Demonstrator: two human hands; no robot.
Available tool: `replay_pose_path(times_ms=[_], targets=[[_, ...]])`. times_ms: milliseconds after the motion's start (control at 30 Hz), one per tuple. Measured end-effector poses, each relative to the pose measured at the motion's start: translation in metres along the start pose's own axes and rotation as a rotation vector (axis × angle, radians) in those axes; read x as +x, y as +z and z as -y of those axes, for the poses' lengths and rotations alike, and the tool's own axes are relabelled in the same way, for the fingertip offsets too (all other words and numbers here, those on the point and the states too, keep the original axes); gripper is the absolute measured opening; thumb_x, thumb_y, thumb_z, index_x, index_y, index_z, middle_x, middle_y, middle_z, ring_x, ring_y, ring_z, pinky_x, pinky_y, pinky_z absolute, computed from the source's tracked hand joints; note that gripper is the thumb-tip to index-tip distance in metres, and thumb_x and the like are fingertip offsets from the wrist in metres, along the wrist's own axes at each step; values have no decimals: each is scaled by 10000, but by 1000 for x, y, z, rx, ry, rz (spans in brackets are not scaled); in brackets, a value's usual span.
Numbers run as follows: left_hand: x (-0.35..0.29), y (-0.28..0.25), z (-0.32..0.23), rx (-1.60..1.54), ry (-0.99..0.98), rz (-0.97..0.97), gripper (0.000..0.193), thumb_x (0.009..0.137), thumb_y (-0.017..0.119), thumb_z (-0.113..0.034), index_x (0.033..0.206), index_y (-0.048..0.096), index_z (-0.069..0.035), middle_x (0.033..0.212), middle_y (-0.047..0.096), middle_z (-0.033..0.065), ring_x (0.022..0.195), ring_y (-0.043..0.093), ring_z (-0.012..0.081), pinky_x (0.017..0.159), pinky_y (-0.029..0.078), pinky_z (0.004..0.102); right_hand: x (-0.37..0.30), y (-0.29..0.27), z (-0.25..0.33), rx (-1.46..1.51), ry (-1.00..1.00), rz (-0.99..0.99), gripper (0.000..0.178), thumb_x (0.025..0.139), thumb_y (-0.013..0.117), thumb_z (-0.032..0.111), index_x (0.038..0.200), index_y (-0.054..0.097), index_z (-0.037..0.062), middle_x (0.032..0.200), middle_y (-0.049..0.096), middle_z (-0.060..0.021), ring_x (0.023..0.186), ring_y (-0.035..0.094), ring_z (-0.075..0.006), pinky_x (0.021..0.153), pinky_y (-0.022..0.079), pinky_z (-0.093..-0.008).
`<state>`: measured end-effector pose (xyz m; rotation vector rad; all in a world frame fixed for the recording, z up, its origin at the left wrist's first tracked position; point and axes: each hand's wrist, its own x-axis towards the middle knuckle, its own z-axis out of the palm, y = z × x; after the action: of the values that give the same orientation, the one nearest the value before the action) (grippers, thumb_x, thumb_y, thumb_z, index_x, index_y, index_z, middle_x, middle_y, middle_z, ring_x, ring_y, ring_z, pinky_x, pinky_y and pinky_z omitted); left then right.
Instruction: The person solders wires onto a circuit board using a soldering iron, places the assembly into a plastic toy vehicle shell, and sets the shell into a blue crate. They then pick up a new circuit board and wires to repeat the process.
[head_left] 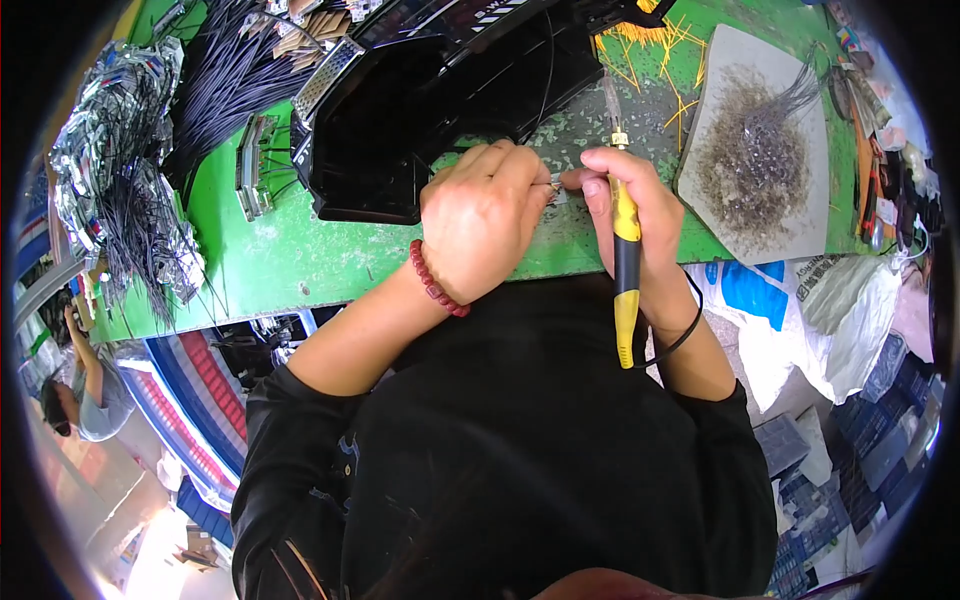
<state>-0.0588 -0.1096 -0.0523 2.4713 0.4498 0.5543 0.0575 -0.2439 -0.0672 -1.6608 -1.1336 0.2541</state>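
Observation:
My right hand (645,205) is closed around a yellow and black soldering iron (627,255), whose metal tip points away from me over the bench. Its thumb and a fingertip also reach toward a tiny part (556,186) between the two hands, too small to name. Knuckles up, my left hand (483,215) pinches at that same spot, its fingertips mostly hidden. A red bead bracelet (432,280) circles the left wrist. Just beyond the left hand lies a large glossy black plastic housing (380,150), with a thin black wire (549,70) across it.
Bundled black cables (225,75) and a heap of metallic parts with wires (125,170) cover the bench's left side. A metal connector piece (254,167) lies nearer. Yellow sticks (640,45) are scattered behind. At right, a grey board (715,115) bears dark wire scraps. Another person (90,390) is far left.

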Motion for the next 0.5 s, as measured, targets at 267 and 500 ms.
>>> replay_pose_path(times_ms=[267, 500], targets=[[0, -3, 0, -71, -20, 22, 114, 758, 703, -31, 804, 608, -75, 782, 620, 60, 730, 622, 274, 623, 495, 369, 3, 0, -2, 107, 80, -40, 201, 929, 615, 3, 1127, 583, 15, 993, 655, -120, 889, 716, -220, 758, 560, -298], [1, -10, 6, -265, -117, -5, 90, 784, 682, -55, 818, 602, -81, 783, 612, 58, 742, 629, 273, 611, 511, 373, 13, -5, 5, -191, -158, 78, 480, 642, 776, 16, 1091, 633, 111, 695, 559, -44, 628, 538, -248, 588, 435, -368]])
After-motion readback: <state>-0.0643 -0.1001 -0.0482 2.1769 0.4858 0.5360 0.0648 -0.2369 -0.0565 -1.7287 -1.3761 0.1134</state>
